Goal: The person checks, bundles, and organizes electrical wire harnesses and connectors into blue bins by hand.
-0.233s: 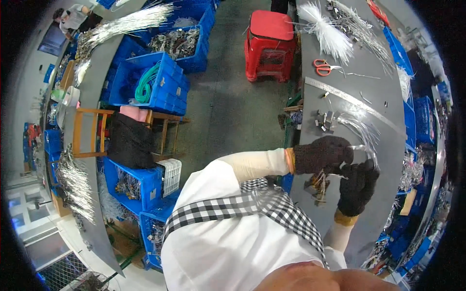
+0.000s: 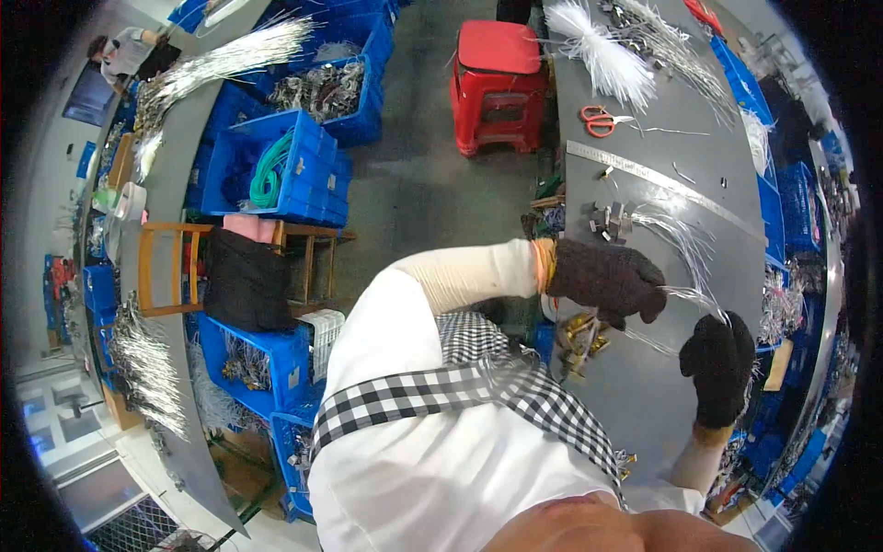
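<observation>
Holding a thin bundle of clear strands (image 2: 685,253) above the grey worktop (image 2: 644,396), both gloved hands pinch it: left hand (image 2: 607,276) closed on 1 end, right hand (image 2: 719,363) on the other. The strands look light, springy, slippery; gripping near the ends seems safest.

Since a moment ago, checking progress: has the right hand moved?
Yes. The right hand has dropped lower, away from the steel ruler and left hand.
</observation>
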`<state>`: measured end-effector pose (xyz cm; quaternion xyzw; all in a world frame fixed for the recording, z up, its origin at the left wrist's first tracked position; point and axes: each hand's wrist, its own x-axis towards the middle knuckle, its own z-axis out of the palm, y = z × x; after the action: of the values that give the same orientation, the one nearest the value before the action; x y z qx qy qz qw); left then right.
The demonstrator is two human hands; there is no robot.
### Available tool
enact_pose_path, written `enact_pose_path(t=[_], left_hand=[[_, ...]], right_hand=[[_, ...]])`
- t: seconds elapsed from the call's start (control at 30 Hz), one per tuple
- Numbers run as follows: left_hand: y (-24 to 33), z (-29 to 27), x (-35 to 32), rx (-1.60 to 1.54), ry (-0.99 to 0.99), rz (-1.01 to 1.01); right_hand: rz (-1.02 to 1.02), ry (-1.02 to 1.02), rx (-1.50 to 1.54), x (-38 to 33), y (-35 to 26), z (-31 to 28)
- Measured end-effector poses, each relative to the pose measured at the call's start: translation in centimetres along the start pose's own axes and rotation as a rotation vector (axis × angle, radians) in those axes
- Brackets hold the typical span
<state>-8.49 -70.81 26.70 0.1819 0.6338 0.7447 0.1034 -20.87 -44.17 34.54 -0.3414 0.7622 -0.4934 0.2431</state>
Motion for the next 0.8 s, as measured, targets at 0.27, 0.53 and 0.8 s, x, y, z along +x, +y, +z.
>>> enact_pose_path(t=[0.27, 0.53, 0.8], left_hand=[[2.6, -3.1, -3.4, 0.766, -0.127, 0.46], [3.5, -1.3, -5.2, 1.059, -0.242, 0.353], [-5.7, -9.6, 0.0, 1.085, -0.387, 0.309]], right_hand=[[0.589, -0.418, -0.872, -0.2, -10.6, -2.6], [0.453, -0.467, -0.82, -2.2, -6.5, -7.8], [0.699, 0.475, -0.408, -26.6, 15.0, -36.0]])
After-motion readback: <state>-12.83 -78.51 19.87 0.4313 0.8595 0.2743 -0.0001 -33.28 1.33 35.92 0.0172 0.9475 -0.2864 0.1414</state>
